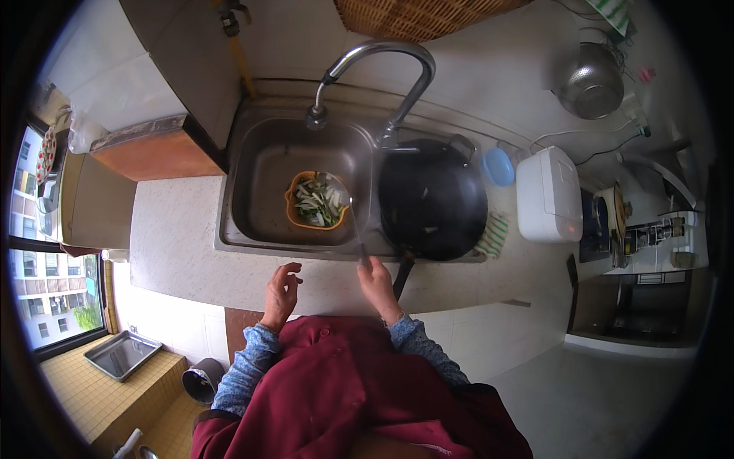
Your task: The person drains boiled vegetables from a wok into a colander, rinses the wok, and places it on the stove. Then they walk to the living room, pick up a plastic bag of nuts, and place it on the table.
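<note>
My right hand (pixel 377 282) is closed on the handle of a metal ladle or skimmer (pixel 356 226), whose head reaches over a yellow-rimmed basket (pixel 289 209). In the basket lie cut green and white vegetables (pixel 315 198). The basket stands in the stainless steel sink basin (pixel 258 166). My left hand (pixel 282 290) is empty with bent fingers, above the counter's front edge. A dark wok (pixel 433 198) sits to the right of the basin, with small pale bits inside and its handle (pixel 404 275) pointing towards me, close beside my right hand.
A chrome faucet (pixel 424 69) arches over the sink from behind. Right of the wok are a light blue bowl (pixel 498 167), a green-striped cloth (pixel 493 235) and a white appliance (pixel 547 195). An orange-brown panel (pixel 160 149) borders the counter (pixel 172 229) at left. A woven basket (pixel 418 17) is at the top.
</note>
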Motion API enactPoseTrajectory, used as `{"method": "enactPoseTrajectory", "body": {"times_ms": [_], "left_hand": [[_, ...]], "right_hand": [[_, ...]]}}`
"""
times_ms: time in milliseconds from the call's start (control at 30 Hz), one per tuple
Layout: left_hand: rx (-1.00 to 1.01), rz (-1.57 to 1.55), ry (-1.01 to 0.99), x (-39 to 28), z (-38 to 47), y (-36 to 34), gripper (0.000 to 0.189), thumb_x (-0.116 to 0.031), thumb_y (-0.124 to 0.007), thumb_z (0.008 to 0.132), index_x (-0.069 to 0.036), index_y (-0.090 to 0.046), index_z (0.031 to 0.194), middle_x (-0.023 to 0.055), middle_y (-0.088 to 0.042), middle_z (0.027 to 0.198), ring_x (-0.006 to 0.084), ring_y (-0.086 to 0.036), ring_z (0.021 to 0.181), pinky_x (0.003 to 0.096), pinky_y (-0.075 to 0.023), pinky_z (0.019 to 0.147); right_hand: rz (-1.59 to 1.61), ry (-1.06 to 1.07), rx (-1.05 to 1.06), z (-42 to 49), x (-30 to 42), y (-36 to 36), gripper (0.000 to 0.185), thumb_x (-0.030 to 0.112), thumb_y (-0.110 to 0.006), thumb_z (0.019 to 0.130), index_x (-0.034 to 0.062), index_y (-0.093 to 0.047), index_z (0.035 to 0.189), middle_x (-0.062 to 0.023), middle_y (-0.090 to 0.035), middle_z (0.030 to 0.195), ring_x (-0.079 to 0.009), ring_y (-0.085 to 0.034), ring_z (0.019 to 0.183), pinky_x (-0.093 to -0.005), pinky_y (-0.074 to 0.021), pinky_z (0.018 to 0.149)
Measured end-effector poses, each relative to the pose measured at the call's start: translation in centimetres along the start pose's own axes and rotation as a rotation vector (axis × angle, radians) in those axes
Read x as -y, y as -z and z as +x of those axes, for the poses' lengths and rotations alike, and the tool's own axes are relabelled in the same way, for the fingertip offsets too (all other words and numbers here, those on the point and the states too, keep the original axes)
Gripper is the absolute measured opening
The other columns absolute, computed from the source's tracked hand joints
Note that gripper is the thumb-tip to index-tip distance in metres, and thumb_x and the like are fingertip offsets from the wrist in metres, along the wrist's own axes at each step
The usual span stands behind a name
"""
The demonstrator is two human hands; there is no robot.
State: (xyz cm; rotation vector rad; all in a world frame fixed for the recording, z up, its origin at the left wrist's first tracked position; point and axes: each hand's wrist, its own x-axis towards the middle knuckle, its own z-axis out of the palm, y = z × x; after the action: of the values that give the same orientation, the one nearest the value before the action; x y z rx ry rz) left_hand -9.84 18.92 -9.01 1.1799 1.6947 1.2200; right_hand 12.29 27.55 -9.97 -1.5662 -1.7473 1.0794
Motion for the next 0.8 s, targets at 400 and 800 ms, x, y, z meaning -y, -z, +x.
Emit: {"method": "enactPoseTrajectory", "body": {"times_ms": [400,800], "left_hand": [[0.090,-0.004,-0.008,-0.3,1.6,-2.7,0.025,0.007,-0.044,0.088,0.001,-0.059,0.106,0.0155,-0.064,0.099,0.0246,-0.069,0.077,0.0318,-0.0552,0.069],[0.143,0.021,-0.004,-2.5,1.1,-7.5,0.024,0.008,-0.046,0.087,0.001,-0.060,0.105,0.0160,-0.064,0.100,0.0254,-0.070,0.077,0.0319,-0.0554,0.069]], "right_hand": [[0.143,-0.225,-0.024,-3.5,0.9,7.4,0.022,0.018,-0.061,0.091,0.0037,-0.059,0.107,-0.0106,-0.062,0.071,-0.0216,-0.060,0.060,-0.0350,-0.0484,0.057],[0.429,-0.626,-0.318,-0.4,-4.0,23.0,0.016,0.024,-0.057,0.093,0.0104,-0.054,0.087,0.0057,-0.038,0.056,-0.0039,-0.031,0.040,-0.0236,-0.0216,0.036]]}}
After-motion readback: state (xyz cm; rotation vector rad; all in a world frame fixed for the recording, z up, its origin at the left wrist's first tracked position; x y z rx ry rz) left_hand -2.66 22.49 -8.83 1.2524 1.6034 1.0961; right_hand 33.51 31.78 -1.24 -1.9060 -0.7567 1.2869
